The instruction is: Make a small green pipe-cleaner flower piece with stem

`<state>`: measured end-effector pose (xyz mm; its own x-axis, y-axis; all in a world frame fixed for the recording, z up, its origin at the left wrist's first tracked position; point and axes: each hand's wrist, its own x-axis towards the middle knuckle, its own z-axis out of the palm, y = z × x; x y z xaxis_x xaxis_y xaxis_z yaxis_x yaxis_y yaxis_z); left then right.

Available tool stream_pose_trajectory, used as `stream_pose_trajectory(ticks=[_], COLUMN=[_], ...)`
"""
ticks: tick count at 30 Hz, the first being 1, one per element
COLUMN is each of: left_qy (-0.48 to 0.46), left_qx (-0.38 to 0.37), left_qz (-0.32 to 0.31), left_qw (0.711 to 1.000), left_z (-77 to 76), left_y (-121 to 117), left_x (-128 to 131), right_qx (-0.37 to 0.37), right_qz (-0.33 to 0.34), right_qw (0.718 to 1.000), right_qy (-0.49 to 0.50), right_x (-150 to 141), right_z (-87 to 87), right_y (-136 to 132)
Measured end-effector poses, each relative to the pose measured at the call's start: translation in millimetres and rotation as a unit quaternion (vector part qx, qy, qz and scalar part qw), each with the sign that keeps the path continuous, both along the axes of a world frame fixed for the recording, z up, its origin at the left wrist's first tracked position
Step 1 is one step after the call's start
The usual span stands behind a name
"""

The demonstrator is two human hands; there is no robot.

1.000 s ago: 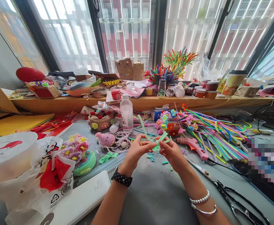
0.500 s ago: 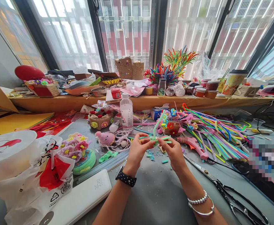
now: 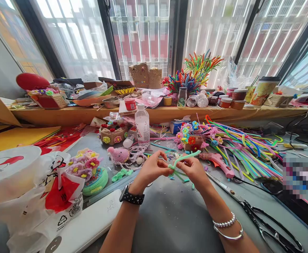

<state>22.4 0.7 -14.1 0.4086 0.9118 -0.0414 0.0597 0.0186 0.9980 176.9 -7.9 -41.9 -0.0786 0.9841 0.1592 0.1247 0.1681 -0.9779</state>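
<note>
Between my hands is a light green pipe cleaner (image 3: 185, 157), bent into a small knotted loop with several loose ends. My left hand (image 3: 155, 168) pinches the looped end between thumb and fingers, a dark watch on its wrist. My right hand (image 3: 192, 169) grips the stems close beside the loop, and one end sticks out over its knuckles to the right. Other ends hang down below the loop. Small blue-green clippings are scattered on the table just beneath and behind my hands.
Large scissors (image 3: 245, 202) and a pink glue gun (image 3: 219, 163) lie to the right. Behind them spreads a heap of pipe cleaners (image 3: 251, 151). A water bottle (image 3: 142, 124) stands behind my left hand. A white power bank (image 3: 96, 221) and plastic bag (image 3: 61, 193) are at left.
The upright pipe cleaner end has swung down to the right over my right hand. Other ends now point downward. My left wrist has shifted slightly left.
</note>
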Motion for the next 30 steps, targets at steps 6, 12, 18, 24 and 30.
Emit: stream_pose_trajectory(ticks=[6, 12, 18, 24, 30], left_qy=[-0.049, -0.104, -0.062, -0.003, -0.110], left_qx=[-0.046, -0.070, -0.052, -0.055, -0.061], left_qz=[0.043, 0.127, 0.079, -0.024, 0.117], left_qw=[0.997, 0.984, 0.994, 0.998, 0.985], left_z=[4.7, 10.2, 4.7, 2.4, 5.7], left_y=[-0.6, -2.6, 0.4, 2.4, 1.2], left_x=[3.0, 5.2, 5.1, -1.6, 5.6], right_qx=[0.004, -0.021, -0.016, -0.016, -0.006], right_qz=[0.021, 0.012, 0.010, 0.030, -0.017], right_qw=[0.999, 0.999, 0.997, 0.998, 0.992], right_qy=[0.030, 0.042, 0.076, 0.046, 0.127], right_x=[2.7, 6.1, 6.4, 3.2, 5.3], right_z=[5.1, 6.1, 6.1, 3.3, 4.7], right_y=[1.4, 3.6, 2.6, 2.7, 4.4])
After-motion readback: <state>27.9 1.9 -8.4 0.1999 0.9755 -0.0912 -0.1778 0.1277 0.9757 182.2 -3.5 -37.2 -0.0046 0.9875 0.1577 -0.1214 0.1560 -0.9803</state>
